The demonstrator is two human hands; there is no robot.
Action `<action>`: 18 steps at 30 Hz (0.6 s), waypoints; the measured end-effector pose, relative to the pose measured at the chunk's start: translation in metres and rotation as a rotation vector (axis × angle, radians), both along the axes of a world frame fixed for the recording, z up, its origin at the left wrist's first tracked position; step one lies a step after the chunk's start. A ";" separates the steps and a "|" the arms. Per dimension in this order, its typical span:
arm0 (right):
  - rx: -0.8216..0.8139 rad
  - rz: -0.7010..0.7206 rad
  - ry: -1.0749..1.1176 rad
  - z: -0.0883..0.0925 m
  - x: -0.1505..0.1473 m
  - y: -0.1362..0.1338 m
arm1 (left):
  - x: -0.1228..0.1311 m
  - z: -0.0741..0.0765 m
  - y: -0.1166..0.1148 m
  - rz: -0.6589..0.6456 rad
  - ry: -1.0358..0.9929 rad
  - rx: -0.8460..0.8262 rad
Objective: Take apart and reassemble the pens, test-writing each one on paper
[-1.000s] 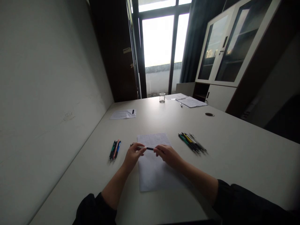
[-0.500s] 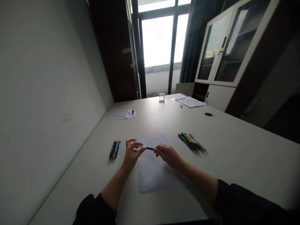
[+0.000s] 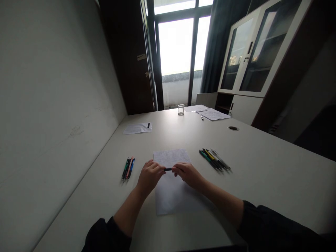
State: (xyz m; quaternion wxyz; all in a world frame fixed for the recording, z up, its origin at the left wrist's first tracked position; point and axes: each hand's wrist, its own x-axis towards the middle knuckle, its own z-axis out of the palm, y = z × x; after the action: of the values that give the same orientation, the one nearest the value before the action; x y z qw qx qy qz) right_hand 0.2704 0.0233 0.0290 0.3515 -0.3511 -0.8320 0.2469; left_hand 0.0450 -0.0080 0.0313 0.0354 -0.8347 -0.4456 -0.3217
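Both my hands grip one pen [image 3: 168, 169] with a dark section showing between them, held level above a sheet of paper [image 3: 170, 199]. My left hand [image 3: 150, 175] is closed around the pen's left part, which its fingers hide. At the other end, the fingers of my right hand [image 3: 187, 173] pinch the pen. Lines of writing cover the upper part of the sheet; its lower part looks blank. A small group of pens [image 3: 128, 168] in green, pink and blue lies left of my hands. Right of them lies a larger bunch of pens [image 3: 214, 160].
On the white table [image 3: 105, 196] a glass jar [image 3: 181, 109] stands at the far edge. Papers [image 3: 214, 114] with a pen [image 3: 202, 117] lie far right, another sheet [image 3: 138, 128] far left. A round cable hole [image 3: 233, 128] is at right. A wall [image 3: 65, 105] borders the left side.
My left hand's fingers have closed down around the pen's left part, covering the pale barrel that showed before. The right hand keeps its grip in about the same place.
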 end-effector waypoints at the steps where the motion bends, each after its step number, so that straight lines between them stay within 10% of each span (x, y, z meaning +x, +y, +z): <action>1: 0.001 0.004 -0.005 0.000 0.000 0.000 | 0.001 0.000 -0.001 -0.008 0.018 -0.017; 18: -0.034 -0.016 -0.059 0.005 0.000 -0.001 | 0.004 0.000 -0.003 -0.073 -0.076 -0.107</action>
State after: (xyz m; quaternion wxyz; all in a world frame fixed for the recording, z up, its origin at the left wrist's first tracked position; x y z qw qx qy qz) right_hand 0.2704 0.0225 0.0338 0.3225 -0.3709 -0.8349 0.2478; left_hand 0.0493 -0.0111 0.0313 -0.0380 -0.8384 -0.4325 -0.3297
